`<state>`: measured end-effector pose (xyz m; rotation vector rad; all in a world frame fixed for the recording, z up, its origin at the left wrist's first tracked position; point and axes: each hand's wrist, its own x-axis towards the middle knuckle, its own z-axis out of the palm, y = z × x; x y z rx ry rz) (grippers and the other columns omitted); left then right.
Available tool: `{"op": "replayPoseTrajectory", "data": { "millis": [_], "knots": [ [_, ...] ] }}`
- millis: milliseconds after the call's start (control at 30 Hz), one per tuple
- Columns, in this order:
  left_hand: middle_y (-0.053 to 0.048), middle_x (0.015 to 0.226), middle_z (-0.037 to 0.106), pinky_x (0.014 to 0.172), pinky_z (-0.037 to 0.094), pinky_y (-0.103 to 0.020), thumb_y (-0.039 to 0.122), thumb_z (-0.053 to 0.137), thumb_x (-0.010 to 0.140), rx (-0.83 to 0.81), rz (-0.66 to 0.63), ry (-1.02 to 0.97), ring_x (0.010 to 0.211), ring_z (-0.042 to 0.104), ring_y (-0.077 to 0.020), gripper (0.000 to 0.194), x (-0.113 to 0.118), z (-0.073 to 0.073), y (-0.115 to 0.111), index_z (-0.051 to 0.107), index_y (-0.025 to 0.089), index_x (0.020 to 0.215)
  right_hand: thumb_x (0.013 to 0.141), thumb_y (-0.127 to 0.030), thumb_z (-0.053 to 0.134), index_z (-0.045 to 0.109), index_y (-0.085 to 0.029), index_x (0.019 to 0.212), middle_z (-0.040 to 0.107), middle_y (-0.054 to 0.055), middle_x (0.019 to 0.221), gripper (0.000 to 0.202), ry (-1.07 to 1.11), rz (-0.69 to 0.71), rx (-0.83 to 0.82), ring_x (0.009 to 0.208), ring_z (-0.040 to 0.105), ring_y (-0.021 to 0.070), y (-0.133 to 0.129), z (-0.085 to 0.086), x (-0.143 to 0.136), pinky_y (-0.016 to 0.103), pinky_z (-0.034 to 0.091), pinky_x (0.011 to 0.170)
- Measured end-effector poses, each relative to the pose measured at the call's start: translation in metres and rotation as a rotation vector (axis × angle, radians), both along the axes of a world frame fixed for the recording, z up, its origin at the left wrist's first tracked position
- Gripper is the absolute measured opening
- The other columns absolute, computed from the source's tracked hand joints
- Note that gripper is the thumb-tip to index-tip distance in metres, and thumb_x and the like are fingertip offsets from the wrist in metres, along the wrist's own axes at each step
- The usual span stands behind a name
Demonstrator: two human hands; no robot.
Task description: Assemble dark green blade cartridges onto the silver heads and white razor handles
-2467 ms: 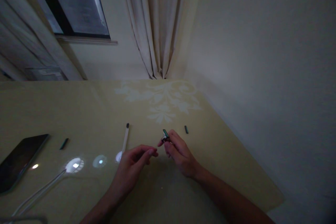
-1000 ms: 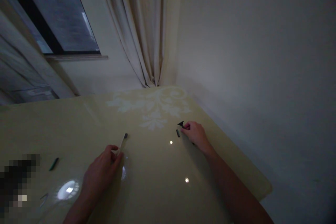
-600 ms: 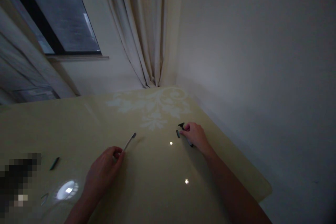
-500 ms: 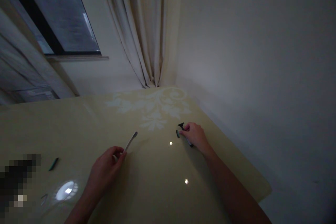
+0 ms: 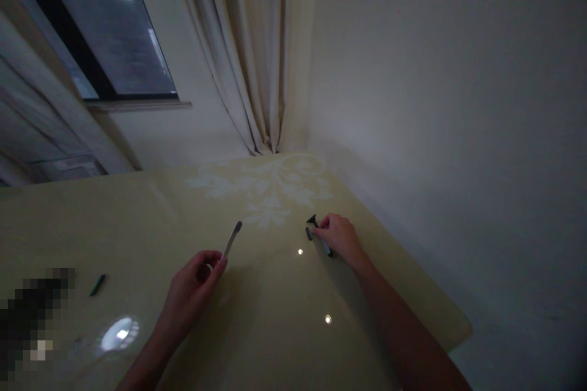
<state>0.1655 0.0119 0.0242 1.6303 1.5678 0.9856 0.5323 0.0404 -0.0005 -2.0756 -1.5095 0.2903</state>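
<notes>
My left hand [image 5: 195, 290] is closed, thumb and fingers pinching a slim pale stick with a dark tip [image 5: 233, 238]. The stick points up and away from me, above the table; its exact kind is unclear. Further right, my right hand [image 5: 338, 237] has its fingers closed on a dark T-shaped razor [image 5: 312, 220]. The razor's head points away to the left, and its handle shows below my fingers. Right by my fingertips is a small dark green strip [image 5: 309, 234], possibly a blade cover; whether I touch it cannot be told.
The glossy yellowish table [image 5: 270, 330] carries a pale floral pattern and light reflections. Another small dark green piece [image 5: 98, 285] lies at left, near a blurred-out dark object [image 5: 32, 305]. A wall [image 5: 435, 134] borders the right edge; a curtain [image 5: 257, 61] hangs behind.
My left hand has moved slightly up and right, and the stick stands steeper. The razor has shifted a little left with my right hand's fingers still on it.
</notes>
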Motion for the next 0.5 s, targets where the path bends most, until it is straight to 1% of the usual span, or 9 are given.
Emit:
{"op": "replayPoseTrajectory", "data": {
  "millis": [100, 167, 233, 300, 400, 433, 500],
  "knots": [
    [-0.004, 0.076, 0.074, 0.063, 0.051, -0.032, 0.074, 0.075, 0.072, -0.054, -0.039, -0.11, 0.068, 0.067, -0.0233, 0.056, 0.006, 0.0, 0.0, 0.074, 0.021, 0.088, 0.075, -0.031, 0.087, 0.067, -0.022, 0.067, 0.071, 0.005, 0.07, 0.023, 0.055, 0.0, 0.053, 0.069, 0.065, 0.0219, -0.001, 0.005, 0.001, 0.029, 0.037, 0.062],
    [-0.006, 0.08, 0.078, 0.066, 0.054, -0.033, 0.077, 0.075, 0.071, -0.073, -0.055, -0.152, 0.074, 0.07, -0.0251, 0.059, 0.013, 0.001, -0.002, 0.074, 0.021, 0.088, 0.08, -0.031, 0.081, 0.066, -0.022, 0.07, 0.069, 0.005, 0.07, 0.02, 0.104, 0.003, 0.113, 0.069, 0.063, 0.0213, -0.001, 0.01, -0.002, 0.029, 0.037, 0.062],
    [-0.008, 0.083, 0.08, 0.069, 0.056, -0.034, 0.078, 0.075, 0.072, -0.085, -0.068, -0.193, 0.078, 0.074, -0.0265, 0.06, 0.023, 0.002, -0.004, 0.074, 0.02, 0.09, 0.087, -0.034, 0.074, 0.066, -0.022, 0.074, 0.067, 0.004, 0.071, 0.019, 0.174, 0.038, 0.182, 0.07, 0.061, 0.0204, -0.001, 0.015, -0.008, 0.029, 0.038, 0.063],
    [-0.009, 0.086, 0.082, 0.074, 0.059, -0.036, 0.075, 0.075, 0.074, -0.1, -0.086, -0.245, 0.083, 0.076, -0.0276, 0.059, 0.036, 0.003, -0.009, 0.075, 0.02, 0.093, 0.094, -0.04, 0.067, 0.067, -0.021, 0.077, 0.065, 0.002, 0.07, 0.025, 0.268, 0.129, 0.234, 0.068, 0.059, 0.019, -0.004, 0.022, -0.019, 0.028, 0.04, 0.064],
    [-0.011, 0.092, 0.084, 0.079, 0.062, -0.038, 0.071, 0.073, 0.081, -0.11, -0.107, -0.317, 0.086, 0.078, -0.0274, 0.056, 0.063, 0.002, -0.016, 0.075, 0.018, 0.1, 0.1, -0.052, 0.06, 0.07, -0.02, 0.079, 0.063, 0.0, 0.068, 0.039, 0.435, 0.348, 0.25, 0.065, 0.058, 0.0168, -0.013, 0.032, -0.042, 0.027, 0.042, 0.062],
    [-0.012, 0.094, 0.084, 0.079, 0.062, -0.038, 0.069, 0.07, 0.085, -0.109, -0.109, -0.334, 0.085, 0.078, -0.0267, 0.054, 0.073, 0.001, -0.018, 0.075, 0.018, 0.102, 0.1, -0.055, 0.06, 0.073, -0.02, 0.083, 0.065, 0.001, 0.071, 0.04, 0.486, 0.422, 0.248, 0.066, 0.059, 0.0166, -0.016, 0.036, -0.05, 0.026, 0.043, 0.062],
    [-0.012, 0.096, 0.084, 0.078, 0.062, -0.038, 0.067, 0.067, 0.089, -0.102, -0.127, -0.356, 0.084, 0.078, -0.026, 0.053, 0.095, -0.001, -0.021, 0.075, 0.018, 0.105, 0.097, -0.057, 0.063, 0.079, -0.021, 0.091, 0.072, 0.003, 0.088, 0.039, 0.574, 0.54, 0.252, 0.078, 0.065, 0.0171, -0.023, 0.041, -0.063, 0.026, 0.048, 0.068]
  ]
}}
